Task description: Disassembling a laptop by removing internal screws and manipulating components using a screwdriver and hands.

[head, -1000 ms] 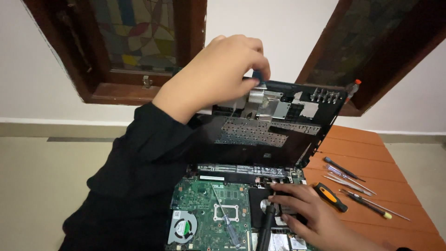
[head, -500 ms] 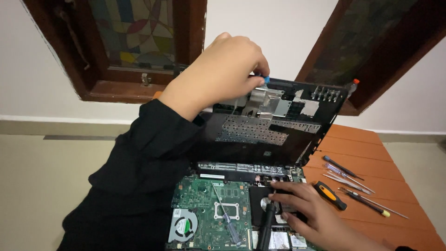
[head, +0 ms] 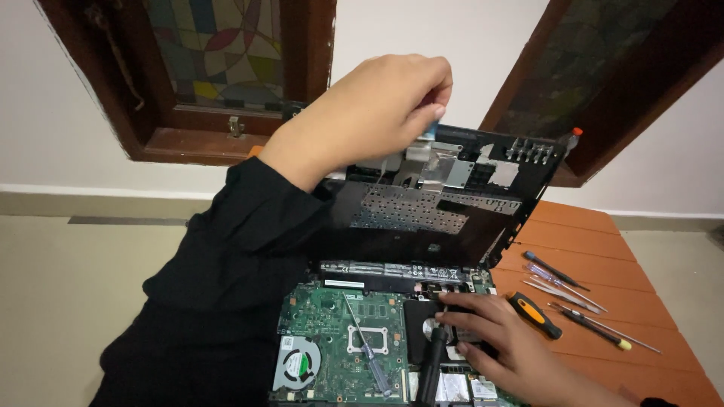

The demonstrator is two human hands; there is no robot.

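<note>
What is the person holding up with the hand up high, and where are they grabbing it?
The left hand holds the laptop's lifted keyboard cover by its top edge.

The raised black keyboard cover panel [head: 437,218] stands tilted over the rear of the open laptop base, walling off any approach from behind — the left hand [head: 369,113] grips its top edge, and the black sleeve [head: 226,256] blocks the left side. A slim screwdriver [head: 369,350] lies across the green motherboard [head: 332,339]. The right hand [head: 498,339] covers the dark bay. The orange wooden table [head: 596,249] right of the panel is open, down to the row of screwdrivers [head: 566,290]
</note>
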